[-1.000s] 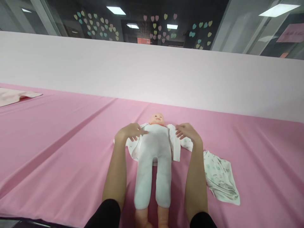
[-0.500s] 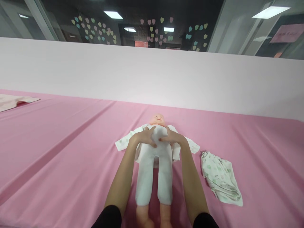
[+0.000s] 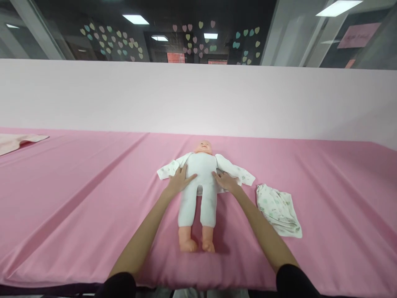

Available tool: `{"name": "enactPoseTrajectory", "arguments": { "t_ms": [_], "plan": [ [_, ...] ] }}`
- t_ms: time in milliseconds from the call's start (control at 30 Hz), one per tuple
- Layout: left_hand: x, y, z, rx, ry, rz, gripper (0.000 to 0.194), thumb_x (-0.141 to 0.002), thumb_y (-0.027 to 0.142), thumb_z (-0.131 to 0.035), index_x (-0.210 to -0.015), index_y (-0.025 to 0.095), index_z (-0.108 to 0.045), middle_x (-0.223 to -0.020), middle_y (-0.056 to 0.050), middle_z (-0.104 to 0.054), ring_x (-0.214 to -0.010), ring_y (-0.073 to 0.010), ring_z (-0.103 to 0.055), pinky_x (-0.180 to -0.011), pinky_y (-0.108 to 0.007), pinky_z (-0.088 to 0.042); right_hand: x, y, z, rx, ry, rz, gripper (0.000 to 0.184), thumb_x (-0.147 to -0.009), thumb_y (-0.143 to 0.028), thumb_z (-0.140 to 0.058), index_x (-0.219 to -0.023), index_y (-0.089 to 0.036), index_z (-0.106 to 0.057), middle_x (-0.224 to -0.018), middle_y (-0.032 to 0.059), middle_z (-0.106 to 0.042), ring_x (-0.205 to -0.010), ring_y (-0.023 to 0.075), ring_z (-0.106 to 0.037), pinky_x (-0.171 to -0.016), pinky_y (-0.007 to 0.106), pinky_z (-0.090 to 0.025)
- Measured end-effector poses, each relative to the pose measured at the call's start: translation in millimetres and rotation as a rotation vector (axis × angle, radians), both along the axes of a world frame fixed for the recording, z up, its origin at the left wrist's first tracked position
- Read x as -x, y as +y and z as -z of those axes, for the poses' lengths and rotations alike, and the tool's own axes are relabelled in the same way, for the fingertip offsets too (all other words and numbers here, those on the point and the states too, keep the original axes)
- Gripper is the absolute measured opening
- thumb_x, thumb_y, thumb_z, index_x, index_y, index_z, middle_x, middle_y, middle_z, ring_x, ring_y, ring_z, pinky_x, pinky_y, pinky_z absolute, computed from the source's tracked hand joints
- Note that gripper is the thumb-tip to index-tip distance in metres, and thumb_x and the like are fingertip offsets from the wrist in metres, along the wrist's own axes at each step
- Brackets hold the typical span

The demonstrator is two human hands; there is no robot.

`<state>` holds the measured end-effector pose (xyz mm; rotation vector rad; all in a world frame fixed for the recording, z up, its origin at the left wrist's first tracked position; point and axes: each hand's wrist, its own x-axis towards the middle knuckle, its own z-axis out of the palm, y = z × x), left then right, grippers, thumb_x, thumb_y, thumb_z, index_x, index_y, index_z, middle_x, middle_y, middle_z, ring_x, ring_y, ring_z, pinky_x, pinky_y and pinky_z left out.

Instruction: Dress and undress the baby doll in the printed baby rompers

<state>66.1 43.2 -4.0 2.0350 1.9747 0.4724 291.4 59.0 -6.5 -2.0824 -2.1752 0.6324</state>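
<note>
On the pink cover point(image 3: 93, 231), the left hand point(image 3: 179, 181) and right hand point(image 3: 227, 181) flank the doll point(image 3: 203, 171), touching it, each grip loose, fingers spread; patterned cloth point(image 3: 279, 210) lies nearby.

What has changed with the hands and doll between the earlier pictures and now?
The left hand and right hand moved from the front of the doll outward and toward its feet, to its sides. The doll still lies face up on the pink sheet, the patterned cloth beside it.
</note>
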Motion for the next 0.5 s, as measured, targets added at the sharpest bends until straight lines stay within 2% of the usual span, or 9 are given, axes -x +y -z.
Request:
{"name": "enactPoseTrajectory", "arguments": {
  "t_ms": [67,133,200,267,333,400,433,500],
  "plan": [
    [15,-9,8.7,-0.063,0.045,0.012,0.066,-0.085,0.063,-0.025,-0.137,0.024,-0.025,-0.134,-0.013,-0.042,-0.120,-0.0285,-0.044,-0.097,-0.045,-0.035,-17,-13,2.6,-0.020,-0.094,-0.078,0.058,-0.090,-0.053,-0.018,-0.128,-0.019,-0.046,-0.140,0.0152,-0.037,-0.129,0.0329,-0.031,-0.100,0.062,-0.019],
    [34,-18,16.8,-0.070,0.088,0.001,0.058,-0.088,0.055,-0.023,-0.134,0.022,-0.031,-0.130,-0.012,-0.046,-0.114,-0.0257,-0.050,-0.092,-0.039,-0.040,-38,-29,4.1,-0.035,-0.142,-0.147,0.050,-0.088,-0.044,-0.035,-0.133,-0.023,-0.041,-0.142,0.0129,-0.035,-0.130,0.0328,-0.029,-0.100,0.062,-0.018],
    [56,-28,24.4,-0.031,0.164,-0.015,0.052,-0.088,0.050,-0.027,-0.129,0.019,-0.040,-0.129,-0.013,-0.048,-0.115,-0.0271,-0.049,-0.092,-0.039,-0.039,-63,-48,6.1,-0.039,-0.155,-0.190,0.059,-0.084,-0.037,-0.044,-0.139,-0.023,-0.030,-0.144,0.0121,-0.032,-0.131,0.0313,-0.027,-0.103,0.060,-0.015],
    [76,-40,30.4,-0.023,0.287,-0.008,0.049,-0.089,0.045,-0.028,-0.127,0.018,-0.043,-0.132,-0.013,-0.046,-0.121,-0.0277,-0.042,-0.099,-0.043,-0.032,-91,-66,8.9,-0.098,-0.198,-0.192,0.066,-0.084,-0.035,-0.044,-0.143,-0.018,-0.020,-0.146,0.0138,-0.026,-0.134,0.0302,-0.022,-0.104,0.059,-0.012],
    [91,-54,32.7,-0.030,0.388,-0.032,0.049,-0.089,0.044,-0.027,-0.125,0.017,-0.046,-0.132,-0.013,-0.047,-0.124,-0.0281,-0.038,-0.102,-0.046,-0.026,-121,-80,11.4,-0.219,-0.274,-0.107,0.067,-0.086,-0.034,-0.040,-0.144,-0.014,-0.015,-0.149,0.0158,-0.017,-0.137,0.0298,-0.013,-0.104,0.061,-0.008],
    [96,-66,30.3,-0.022,0.447,-0.065,0.049,-0.088,0.045,-0.027,-0.118,0.016,-0.053,-0.127,-0.014,-0.051,-0.122,-0.0297,-0.040,-0.101,-0.048,-0.026,-152,-90,12.1,-0.299,-0.315,0.089,0.068,-0.086,-0.036,-0.041,-0.143,-0.012,-0.014,-0.150,0.0176,-0.011,-0.138,0.0313,-0.005,-0.102,0.063,-0.009],
    [94,-72,27.5,-0.015,0.469,-0.069,0.048,-0.088,0.045,-0.028,-0.114,0.016,-0.056,-0.124,-0.015,-0.053,-0.120,-0.0304,-0.042,-0.100,-0.048,-0.027,-166,-94,11.7,-0.288,-0.295,0.208,0.071,-0.084,-0.038,-0.044,-0.143,-0.010,-0.016,-0.149,0.0208,-0.012,-0.137,0.0338,-0.007,-0.100,0.063,-0.014],
    [85,-82,19.2,-0.021,0.493,-0.048,0.046,-0.087,0.044,-0.029,-0.111,0.017,-0.058,-0.123,-0.015,-0.054,-0.118,-0.0308,-0.044,-0.098,-0.048,-0.029,-187,-104,9.3,-0.207,-0.211,0.379,0.076,-0.079,-0.042,-0.052,-0.139,-0.004,-0.025,-0.141,0.0282,-0.027,-0.131,0.0390,-0.023,-0.095,0.059,-0.028]
  ]
}}
